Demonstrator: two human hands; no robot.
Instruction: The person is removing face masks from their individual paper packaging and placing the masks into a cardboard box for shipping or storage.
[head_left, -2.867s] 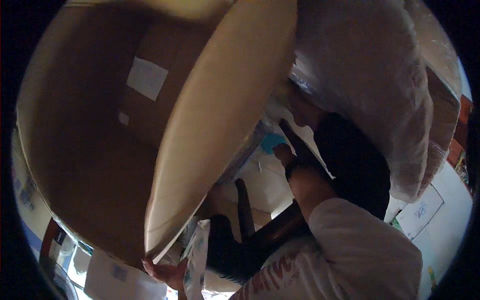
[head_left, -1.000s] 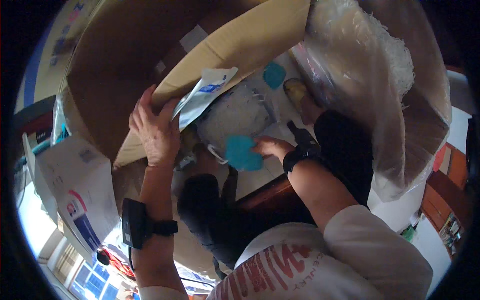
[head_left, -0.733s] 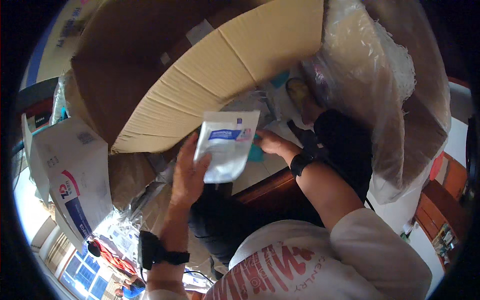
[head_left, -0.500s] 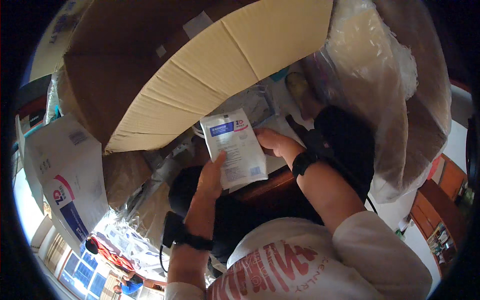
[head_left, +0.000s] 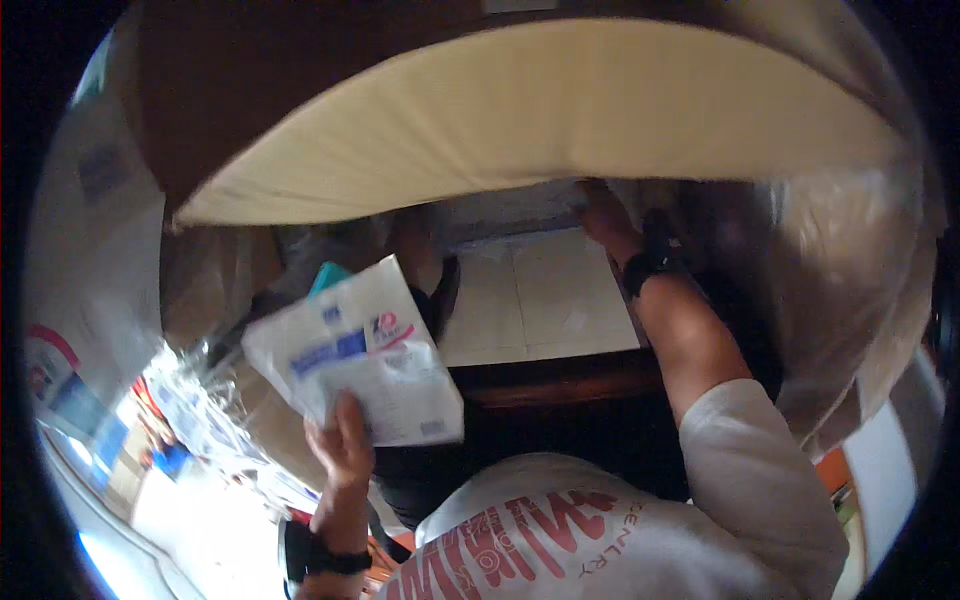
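Observation:
A flat white packet (head_left: 400, 375) with blue and pink print is held in my left hand (head_left: 345, 440), the thumb lying across its front. The packet is tilted, to the left of my lap. My right hand (head_left: 607, 220) reaches away from me, near the lower edge of a big cardboard flap (head_left: 520, 110). It is beside a pale, clear-looking plastic surface (head_left: 510, 212). Shade and blur hide its fingers, so whether it grips anything does not show. Between my arms lies a pale tiled floor or board (head_left: 535, 295), crossed by thin lines.
A brown wooden edge (head_left: 560, 380) runs in front of my lap. Plastic-covered bulk (head_left: 840, 290) stands on the right. White printed packaging (head_left: 100, 260) and crumpled clear plastic (head_left: 205, 385) are on the left. A teal item (head_left: 328, 277) shows behind the packet.
My right hand has let go of the packet and moved farther out toward the cardboard flap. My left hand has carried the packet left and nearer to me. The whole view has shifted.

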